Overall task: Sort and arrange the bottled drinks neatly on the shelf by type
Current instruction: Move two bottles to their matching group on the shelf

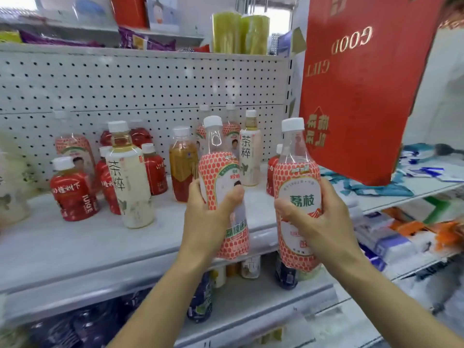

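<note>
Bottled drinks of several kinds stand mixed on the white shelf, and two of them are off it, one in each hand. The left hand grips a left lychee bottle, fingers wrapped round the pink dotted label and thumb pressed on its front; the bottle is upright with a slight lean, held in front of the shelf's front edge. The right hand holds a right lychee bottle of the same kind in the same way, just beside the first but not touching it, its white cap level with the lower part of a red box whose gold lettering is upside down. On the shelf behind, a tall cream tea bottle stands near the front left, with a small red juice bottle to its left and more red ones close behind it. An amber bottle stands just left of the bottle in the left hand, and a second cream tea bottle shows between the two held bottles, near the pegboard. Another pink-labelled bottle stands at the back left. Dark bottles sit on the shelf below.
</note>
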A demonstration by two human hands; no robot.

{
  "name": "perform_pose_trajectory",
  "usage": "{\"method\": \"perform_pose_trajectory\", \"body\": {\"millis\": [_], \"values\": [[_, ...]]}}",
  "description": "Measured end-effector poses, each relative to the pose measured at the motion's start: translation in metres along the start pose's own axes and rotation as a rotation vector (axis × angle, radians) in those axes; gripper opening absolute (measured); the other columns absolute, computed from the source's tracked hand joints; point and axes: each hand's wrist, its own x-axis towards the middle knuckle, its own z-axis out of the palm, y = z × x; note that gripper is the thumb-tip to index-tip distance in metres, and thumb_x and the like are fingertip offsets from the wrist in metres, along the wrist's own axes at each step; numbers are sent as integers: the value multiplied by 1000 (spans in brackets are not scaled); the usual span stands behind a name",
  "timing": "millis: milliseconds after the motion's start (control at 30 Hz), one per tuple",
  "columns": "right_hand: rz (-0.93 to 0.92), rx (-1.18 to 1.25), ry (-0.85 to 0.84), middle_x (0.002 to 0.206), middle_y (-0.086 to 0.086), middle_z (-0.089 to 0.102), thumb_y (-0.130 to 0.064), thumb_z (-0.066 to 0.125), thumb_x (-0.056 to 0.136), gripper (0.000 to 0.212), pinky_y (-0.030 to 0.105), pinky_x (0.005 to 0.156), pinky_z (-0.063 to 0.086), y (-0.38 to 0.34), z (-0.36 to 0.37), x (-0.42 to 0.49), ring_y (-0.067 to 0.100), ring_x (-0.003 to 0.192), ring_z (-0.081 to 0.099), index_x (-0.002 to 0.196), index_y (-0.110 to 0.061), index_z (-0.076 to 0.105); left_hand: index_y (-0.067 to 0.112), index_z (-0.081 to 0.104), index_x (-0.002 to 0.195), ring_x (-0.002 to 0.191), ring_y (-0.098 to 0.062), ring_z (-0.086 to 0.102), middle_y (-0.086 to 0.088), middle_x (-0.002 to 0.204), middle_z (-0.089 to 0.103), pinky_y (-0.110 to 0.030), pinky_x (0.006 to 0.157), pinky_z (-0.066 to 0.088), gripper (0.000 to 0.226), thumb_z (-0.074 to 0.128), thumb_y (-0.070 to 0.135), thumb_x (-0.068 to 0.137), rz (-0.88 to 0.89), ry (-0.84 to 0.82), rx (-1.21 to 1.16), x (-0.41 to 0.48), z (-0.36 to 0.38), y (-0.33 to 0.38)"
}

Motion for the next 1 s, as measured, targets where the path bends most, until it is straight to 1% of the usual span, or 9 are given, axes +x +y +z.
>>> {"method": "perform_pose_trajectory", "body": {"millis": [133, 267, 500, 633, 767, 800, 867, 933, 1000], "values": [[-13, 83, -60, 93, -23, 68, -39, 80, 70, 53, 11, 61, 51, 11, -11, 36, -3, 83, 67, 115, -32, 54, 27, 42, 129, 102, -7, 64, 8, 114, 64, -35, 89, 55, 58, 76, 40, 84, 30, 82, 34, 55, 35, -14], [-24, 122, -115, 95, -24, 68, -46, 76, 61, 59, 10, 64, 51, 23, -9, 63, -2, 85, 67, 114, -36, 52, 25, 29, 139, 102, 1, 57, 9, 119, 58, -19, 83, 45, 77, 81, 28, 82, 83, 155, 74, 104, 54, -34], [5, 143, -143, 94, -26, 66, -46, 77, 60, 65, 8, 63, 51, 39, 10, 97, -5, 84, 66, 118, -36, 50, 35, 16, 141, 129, -22, 47, -1, 144, 45, -45, 106, 42, 87, 80, 36, 81, 74, 177, 190, 173, 62, -72], [34, 121, -123, 97, -29, 64, -52, 77, 57, 73, 15, 64, 52, 49, 17, 107, -8, 87, 65, 123, -42, 46, 30, 8, 146, 138, -25, 36, -6, 152, 34, -50, 112, 37, 91, 75, 37, 86, 51, 170, 242, 197, 62, -80], [50, 104, -101, 99, -32, 62, -56, 76, 57, 77, 16, 68, 48, 55, 17, 114, -11, 90, 62, 126, -45, 44, 29, 2, 154, 145, -27, 26, -6, 155, 26, -53, 118, 28, 91, 67, 34, 91, 11, 142, 319, 210, 61, -80], [53, 109, -95, 99, -32, 62, -56, 76, 57, 75, 16, 69, 48, 56, 16, 115, -11, 90, 62, 124, -46, 45, 22, 3, 156, 147, -24, 20, -6, 157, 21, -49, 121, 24, 88, 64, 31, 94, 49, 180, 397, 204, 64, -76], [57, 120, -79, 99, -32, 63, -54, 76, 57, 72, 17, 71, 48, 57, 14, 115, -11, 90, 62, 122, -48, 46, 13, 13, 157, 149, -17, 15, -7, 159, 19, -38, 124, 18, 74, 58, 23, 99, 334, 273, 516, 190, 74, -63], [56, 122, -51, 103, -27, 65, -53, 77, 58, 75, 18, 72, 49, 57, 12, 114, -10, 91, 63, 126, -46, 47, 11, 21, 154, 147, -9, 17, -6, 158, 25, -25, 122, 17, 65, 55, 23, 101, 577, 229, 504, 183, 89, -47], [48, 127, -31, 104, -23, 66, -51, 77, 58, 73, 19, 73, 50, 56, 8, 112, -7, 91, 64, 125, -46, 48, 13, 19, 155, 141, -3, 21, -3, 158, 27, -21, 117, 21, 68, 53, 36, 101, 528, 115, 466, 191, 105, -33]]}}
